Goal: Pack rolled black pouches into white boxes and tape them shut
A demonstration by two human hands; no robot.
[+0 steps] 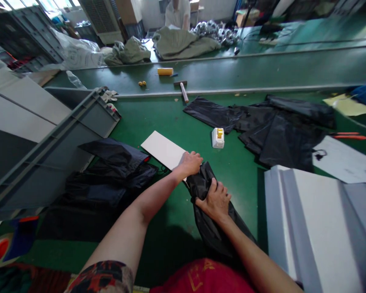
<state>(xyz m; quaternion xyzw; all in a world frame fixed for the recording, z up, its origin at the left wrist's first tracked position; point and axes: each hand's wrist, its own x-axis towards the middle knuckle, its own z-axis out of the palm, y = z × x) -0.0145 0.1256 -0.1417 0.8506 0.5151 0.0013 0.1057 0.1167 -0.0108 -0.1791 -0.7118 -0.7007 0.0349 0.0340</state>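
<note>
Under right-hand fingers (221, 190), black fabric (205, 223).

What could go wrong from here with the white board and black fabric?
The black fabric is bunched at the right hand, so it might snag on the edge of the white board. The white-and-yellow object sits nearby and could get knocked if the board swings.

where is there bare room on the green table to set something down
One patch of green table lies beyond the white board, right of the grey crate. A smaller one lies between the right hand and the pale stack. Crowded: beside the crate and beyond the stack, where black fabric lies spread.
</note>
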